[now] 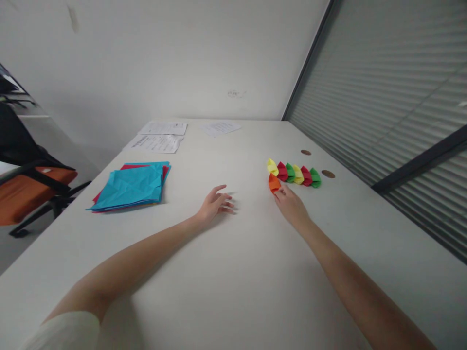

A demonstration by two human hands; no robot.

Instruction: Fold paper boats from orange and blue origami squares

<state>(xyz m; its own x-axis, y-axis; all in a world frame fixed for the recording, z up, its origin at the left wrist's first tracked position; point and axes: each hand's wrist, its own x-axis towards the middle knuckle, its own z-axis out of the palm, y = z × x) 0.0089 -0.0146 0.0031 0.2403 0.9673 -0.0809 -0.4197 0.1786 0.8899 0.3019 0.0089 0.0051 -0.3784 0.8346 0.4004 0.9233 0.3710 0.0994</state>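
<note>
1. Head view: seen gripping, at the fingertips of the right hand [288, 198], a small folded orange paper piece [274, 183], just beside the left end of a row of folded yellow, red and green paper pieces [298, 175] on the white table [233, 277].
2. Shown with left hand [215, 204], fingers parted and grasping nothing, near mid-table.
3. Could knock the row out of line, by bumping the end yellow piece [272, 166] at such close quarters.
4. Could flatten the orange piece, through too firm a pinch on thin paper.
</note>
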